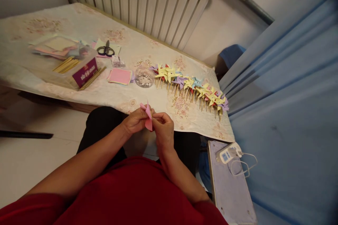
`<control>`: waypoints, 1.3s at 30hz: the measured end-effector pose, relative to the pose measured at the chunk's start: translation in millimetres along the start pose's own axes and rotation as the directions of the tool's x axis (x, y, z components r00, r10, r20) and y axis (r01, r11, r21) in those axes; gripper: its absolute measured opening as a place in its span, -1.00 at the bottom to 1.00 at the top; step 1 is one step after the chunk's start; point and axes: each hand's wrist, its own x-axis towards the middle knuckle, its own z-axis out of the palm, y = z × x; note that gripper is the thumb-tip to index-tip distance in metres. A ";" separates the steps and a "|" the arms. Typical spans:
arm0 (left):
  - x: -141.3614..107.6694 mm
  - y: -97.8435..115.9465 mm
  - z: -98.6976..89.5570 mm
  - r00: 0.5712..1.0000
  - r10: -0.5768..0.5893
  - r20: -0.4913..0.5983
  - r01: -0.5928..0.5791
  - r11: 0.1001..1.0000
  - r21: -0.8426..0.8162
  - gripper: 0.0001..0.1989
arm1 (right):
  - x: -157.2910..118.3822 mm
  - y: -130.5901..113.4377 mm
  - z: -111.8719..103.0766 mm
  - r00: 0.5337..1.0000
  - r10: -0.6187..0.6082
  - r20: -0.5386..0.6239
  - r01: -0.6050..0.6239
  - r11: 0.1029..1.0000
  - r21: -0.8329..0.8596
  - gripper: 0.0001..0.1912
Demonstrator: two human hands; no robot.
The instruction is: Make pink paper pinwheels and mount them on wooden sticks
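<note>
Just over the table's near edge, a pink paper pinwheel [148, 122] with curled blades is held between my two hands. My left hand [134, 120] is closed on its left side, thumb and fingers pinching the paper. From the other side, my right hand [164, 128] pinches at the middle of the pinwheel; what lies between those fingertips is mostly hidden. A clear round dish [144, 78] of small shiny pieces stands beyond my hands. To its left lies a stack of pink paper squares [119, 76].
Finished pinwheels [188, 83] on sticks lie in a row at right. Leftward are black-handled scissors [105, 50], small white boxes [118, 62], and a clear package [62, 74] with wooden sticks [66, 65]. A power strip [228, 153] rests on a side stool [229, 190].
</note>
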 end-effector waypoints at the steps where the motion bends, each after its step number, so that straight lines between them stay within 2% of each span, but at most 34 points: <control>1: 0.1 0.0 -0.1 1.000 -0.002 -0.003 0.002 1.000 0.006 -0.67 | 0.2 0.7 -0.2 1.000 -0.001 0.000 0.001 1.000 -0.007 -0.90; 12: 2.7 -1.4 -8.0 1.000 -0.007 0.028 0.006 0.999 0.052 -0.72 | -0.4 1.6 -1.0 0.999 -0.030 0.019 0.031 0.998 -0.048 -0.90; 23: 1.6 -0.4 -5.7 0.997 -0.029 0.073 0.027 0.999 0.036 -0.74 | -1.6 0.9 -0.6 0.999 -0.043 0.027 0.044 0.998 -0.055 -0.91; 30: 2.6 -2.0 -12.3 0.999 -0.018 0.048 0.016 0.999 0.045 -0.72 | -2.8 0.0 -0.3 0.999 -0.038 0.020 0.039 0.997 -0.069 -0.91; 39: 2.2 -0.7 -19.0 0.999 -0.047 0.010 0.047 0.999 0.024 -0.70 | 1.7 1.3 0.0 0.999 -0.035 -0.013 0.034 0.994 -0.101 -0.80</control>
